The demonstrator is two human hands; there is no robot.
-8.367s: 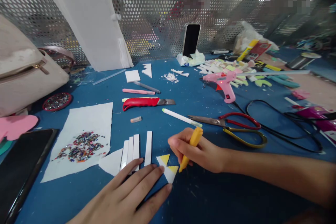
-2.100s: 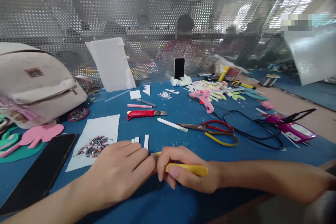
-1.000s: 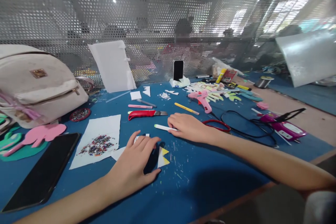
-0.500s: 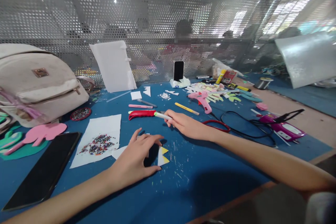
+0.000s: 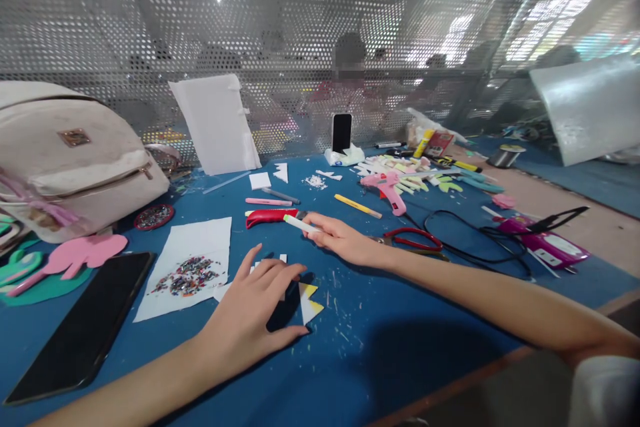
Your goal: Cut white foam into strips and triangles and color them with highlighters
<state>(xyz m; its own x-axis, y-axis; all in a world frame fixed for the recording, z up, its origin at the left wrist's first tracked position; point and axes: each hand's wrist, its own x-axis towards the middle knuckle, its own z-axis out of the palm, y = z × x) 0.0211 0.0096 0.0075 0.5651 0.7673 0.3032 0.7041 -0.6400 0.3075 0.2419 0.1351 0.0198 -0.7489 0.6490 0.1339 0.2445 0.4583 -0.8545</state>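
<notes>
A white marker pen with a green end (image 5: 296, 222) is gripped in my right hand (image 5: 337, 237), held just above the blue table. Close behind it lies a red-handled cutter (image 5: 271, 216). My left hand (image 5: 257, 297) rests low over small white paper pieces, fingers spread and curved, partly hiding them. Beside its thumb and fingers is a white cut-out with yellow zigzag points (image 5: 310, 303). To the left, a white sheet (image 5: 205, 240) carries a heap of small shiny multicoloured bits (image 5: 187, 275).
A dark phone or tablet (image 5: 83, 327) lies at the left by a pale backpack (image 5: 75, 153). Red-handled pliers (image 5: 413, 238), a pink glue gun (image 5: 387, 190), a purple device with black cable (image 5: 545, 243) and a yellow pen (image 5: 358, 206) lie rightward. A phone (image 5: 342, 133) stands at the back.
My right hand has moved a little left and toward me, bringing the marker pen off the cutter's line. My left hand has shifted slightly, its fingers still spread.
</notes>
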